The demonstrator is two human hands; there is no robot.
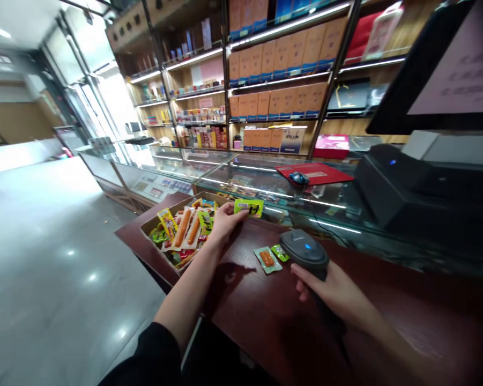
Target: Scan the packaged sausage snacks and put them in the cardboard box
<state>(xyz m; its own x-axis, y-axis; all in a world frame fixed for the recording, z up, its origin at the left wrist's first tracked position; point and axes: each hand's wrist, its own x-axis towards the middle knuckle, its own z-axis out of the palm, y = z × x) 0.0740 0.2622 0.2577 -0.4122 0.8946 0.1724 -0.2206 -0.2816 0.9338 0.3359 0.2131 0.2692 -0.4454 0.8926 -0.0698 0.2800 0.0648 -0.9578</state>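
My left hand point(225, 221) pinches a small green snack packet point(249, 207) by its left end, held up over the far edge of the brown counter point(241, 289). Wrapped around the handle of a black barcode scanner point(304, 247) is my right hand point(319, 284); a blue light glows on the scanner's top. Two packets lie flat beside the scanner: a pale one with brown sausage-like pieces point(267, 259) and a green one point(280, 252), partly covered by the scanner. Left of my left hand stands an open cardboard box point(147, 231) full of wrapped sausages point(182, 227) and bright snack packets.
Behind the counter runs a glass display case point(209, 174), with a red mat point(325, 172) and a computer mouse point(298, 178) on it. A monitor point(446, 80) on a black register point(398, 182) rises at the right. Shelves of orange boxes point(281, 104) line the back.
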